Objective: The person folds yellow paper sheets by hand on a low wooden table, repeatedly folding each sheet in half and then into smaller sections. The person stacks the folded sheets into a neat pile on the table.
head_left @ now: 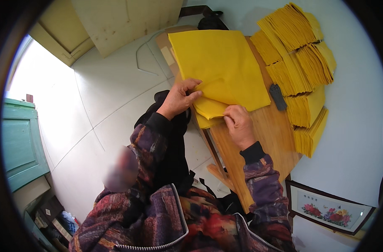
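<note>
A large yellow sheet of cloth-like material (218, 59) lies over the far end of a wooden table, with more yellow layers under its near edge. My left hand (181, 97) pinches the sheet's left edge between thumb and fingers. At the near corner, my right hand (239, 125) grips the edge, thumb and fingers pressed together. Between the two hands the material bulges in a loose fold. Whether each hand holds one layer or more, I cannot tell.
Several stacks of folded yellow material (298, 63) stand along the wall on the table's (267, 138) right side. Beside them lies a dark grey object (278, 97). A framed flower picture (325, 210) is at the lower right. A green cabinet (23, 143) stands at the left.
</note>
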The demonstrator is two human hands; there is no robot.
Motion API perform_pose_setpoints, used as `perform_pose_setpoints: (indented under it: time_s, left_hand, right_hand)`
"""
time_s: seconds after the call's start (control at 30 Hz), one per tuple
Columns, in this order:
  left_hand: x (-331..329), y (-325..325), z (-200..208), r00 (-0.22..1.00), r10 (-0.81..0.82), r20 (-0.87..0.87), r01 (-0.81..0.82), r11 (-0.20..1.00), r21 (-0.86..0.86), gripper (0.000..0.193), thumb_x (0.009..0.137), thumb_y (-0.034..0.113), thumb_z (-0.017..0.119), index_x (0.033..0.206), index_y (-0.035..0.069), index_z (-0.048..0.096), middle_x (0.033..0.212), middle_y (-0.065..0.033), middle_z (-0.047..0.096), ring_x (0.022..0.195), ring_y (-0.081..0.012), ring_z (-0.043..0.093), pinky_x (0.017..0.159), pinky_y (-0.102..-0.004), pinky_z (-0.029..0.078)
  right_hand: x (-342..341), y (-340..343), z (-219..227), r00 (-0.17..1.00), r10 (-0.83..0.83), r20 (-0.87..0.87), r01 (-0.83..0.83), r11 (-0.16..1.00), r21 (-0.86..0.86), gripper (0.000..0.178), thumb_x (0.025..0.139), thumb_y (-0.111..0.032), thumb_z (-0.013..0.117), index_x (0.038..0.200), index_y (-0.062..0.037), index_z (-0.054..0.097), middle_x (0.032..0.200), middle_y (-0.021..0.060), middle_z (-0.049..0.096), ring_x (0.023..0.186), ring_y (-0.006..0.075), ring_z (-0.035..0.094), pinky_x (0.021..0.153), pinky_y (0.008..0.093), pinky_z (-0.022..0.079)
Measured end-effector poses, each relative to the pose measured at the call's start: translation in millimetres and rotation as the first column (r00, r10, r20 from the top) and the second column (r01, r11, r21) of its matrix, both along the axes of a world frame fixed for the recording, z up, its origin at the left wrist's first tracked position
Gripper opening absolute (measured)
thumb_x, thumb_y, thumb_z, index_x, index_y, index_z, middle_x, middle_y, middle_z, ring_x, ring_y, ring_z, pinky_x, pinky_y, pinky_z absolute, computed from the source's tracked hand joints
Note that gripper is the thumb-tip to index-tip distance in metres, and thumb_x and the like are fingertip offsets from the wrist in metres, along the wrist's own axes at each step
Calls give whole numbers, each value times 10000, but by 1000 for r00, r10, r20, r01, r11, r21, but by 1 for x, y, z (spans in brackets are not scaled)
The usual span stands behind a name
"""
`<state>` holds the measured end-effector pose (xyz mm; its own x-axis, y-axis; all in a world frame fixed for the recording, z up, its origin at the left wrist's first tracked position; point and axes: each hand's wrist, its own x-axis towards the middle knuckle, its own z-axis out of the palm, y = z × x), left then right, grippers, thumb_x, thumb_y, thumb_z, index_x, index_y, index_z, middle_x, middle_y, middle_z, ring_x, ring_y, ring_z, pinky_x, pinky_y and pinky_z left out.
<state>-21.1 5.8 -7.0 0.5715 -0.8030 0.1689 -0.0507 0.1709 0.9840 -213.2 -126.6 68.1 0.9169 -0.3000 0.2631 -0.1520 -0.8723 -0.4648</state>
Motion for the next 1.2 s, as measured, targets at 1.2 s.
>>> perform_pose_setpoints:
  time_s: [1.2]
  left_hand:
    - [-4,-2,5,998,49,27,-51,998,40,211,874,122,647,952,-71,612,1041,-108,640,851,-171,581,752,-284,470]
  right_hand:
    - [1,-2,-2,999,36,1,-35,985,-171,116,760,22,688,851,-36,646,1354,114,492,1255,347,421,1033,414,376]
